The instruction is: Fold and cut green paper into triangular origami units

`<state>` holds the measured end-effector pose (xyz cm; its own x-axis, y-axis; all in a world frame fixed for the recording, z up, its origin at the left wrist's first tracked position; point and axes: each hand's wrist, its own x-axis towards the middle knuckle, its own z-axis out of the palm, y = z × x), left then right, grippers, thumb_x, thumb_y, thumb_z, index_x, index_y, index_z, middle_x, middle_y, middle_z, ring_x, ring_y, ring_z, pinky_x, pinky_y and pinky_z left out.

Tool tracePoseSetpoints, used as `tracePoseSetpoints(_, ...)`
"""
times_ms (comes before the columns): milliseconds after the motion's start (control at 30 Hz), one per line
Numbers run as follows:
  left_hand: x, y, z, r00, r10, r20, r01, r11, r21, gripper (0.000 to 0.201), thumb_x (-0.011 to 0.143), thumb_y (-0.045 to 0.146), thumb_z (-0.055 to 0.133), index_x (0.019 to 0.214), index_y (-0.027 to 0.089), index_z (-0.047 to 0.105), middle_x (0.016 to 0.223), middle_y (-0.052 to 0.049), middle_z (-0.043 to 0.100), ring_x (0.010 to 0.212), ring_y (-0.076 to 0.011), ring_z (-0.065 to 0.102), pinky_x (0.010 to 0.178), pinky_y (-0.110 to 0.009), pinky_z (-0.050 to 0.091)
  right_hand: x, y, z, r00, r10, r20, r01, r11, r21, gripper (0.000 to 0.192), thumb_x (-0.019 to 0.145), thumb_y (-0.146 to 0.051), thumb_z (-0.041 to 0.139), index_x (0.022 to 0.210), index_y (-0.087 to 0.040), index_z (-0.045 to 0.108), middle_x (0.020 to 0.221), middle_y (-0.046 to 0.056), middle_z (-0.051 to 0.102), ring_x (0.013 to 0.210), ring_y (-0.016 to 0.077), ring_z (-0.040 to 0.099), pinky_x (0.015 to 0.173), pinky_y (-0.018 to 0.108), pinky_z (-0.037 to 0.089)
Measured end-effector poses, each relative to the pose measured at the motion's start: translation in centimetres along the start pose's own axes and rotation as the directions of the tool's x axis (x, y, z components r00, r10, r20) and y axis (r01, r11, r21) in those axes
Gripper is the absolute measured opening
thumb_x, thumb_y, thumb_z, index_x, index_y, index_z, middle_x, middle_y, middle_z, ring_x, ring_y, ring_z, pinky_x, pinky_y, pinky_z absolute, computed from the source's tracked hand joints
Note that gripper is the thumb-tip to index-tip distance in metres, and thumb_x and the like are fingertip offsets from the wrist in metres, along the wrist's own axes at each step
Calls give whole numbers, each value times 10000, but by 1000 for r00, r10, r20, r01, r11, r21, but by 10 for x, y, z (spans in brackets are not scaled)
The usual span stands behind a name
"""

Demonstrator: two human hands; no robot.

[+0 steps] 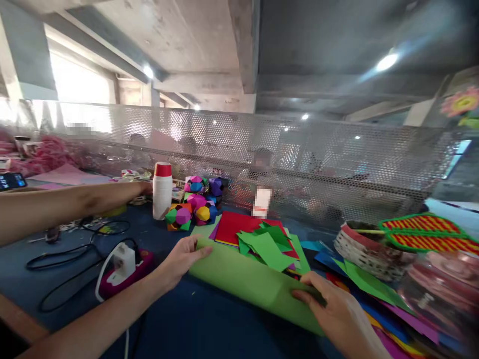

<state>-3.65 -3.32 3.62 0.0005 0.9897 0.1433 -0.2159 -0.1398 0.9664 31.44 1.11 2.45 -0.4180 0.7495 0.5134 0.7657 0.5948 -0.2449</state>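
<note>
A long sheet of light green paper (250, 284), bent over along its length, is held slanting above the blue table by both my hands. My left hand (185, 257) pinches its upper left end between thumb and fingers. At the right end, my right hand (324, 301) grips the paper's edge, thumb on the near side. Just beyond the sheet lie cut green paper pieces (267, 244) on a stack of red paper (230, 229). Folded multicoloured paper balls (179, 217) sit behind my left hand.
Another person's arm (75, 202) reaches in from the left, past a stack of white cups (162, 194) with a red top. A purple power strip (125, 271) with cables lies left. At right stand a woven basket (370, 249) and a clear pink-lidded jar (441, 294). A perforated screen (329, 164) stands behind.
</note>
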Motion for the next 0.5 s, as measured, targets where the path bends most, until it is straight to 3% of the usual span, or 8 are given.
tracePoseSetpoints(233, -4, -10, 2, 996, 50, -68, -50, 999, 5, 389, 682, 455, 865, 815, 157, 653, 772, -28, 725, 698, -170, 673, 683, -270, 532, -2, 5, -1, 1000, -20, -3, 20, 999, 48, 144, 898, -434, 618, 866, -294, 615, 783, -42, 704, 641, 163, 663, 558, 223, 464)
tracePoseSetpoints(367, -8, -7, 4, 990, 66, -127, -63, 998, 30, 393, 652, 447, 873, 744, 165, 615, 695, -1, 693, 635, -154, 648, 630, -249, 517, 0, -4, -6, 992, 123, -19, -119, 981, 152, 204, 824, -473, 679, 815, -274, 637, 695, -37, 664, 580, 163, 602, 541, 236, 440)
tracePoseSetpoints(500, -12, -2, 3, 980, 11, -198, -9, 1000, 12, 410, 597, 433, 893, 777, 175, 631, 706, 14, 715, 622, -149, 651, 589, -227, 523, 4, -17, -16, 958, 287, 20, -277, 903, 329, 250, 768, -462, 711, 756, -229, 621, 658, -25, 602, 592, 156, 539, 544, 243, 400)
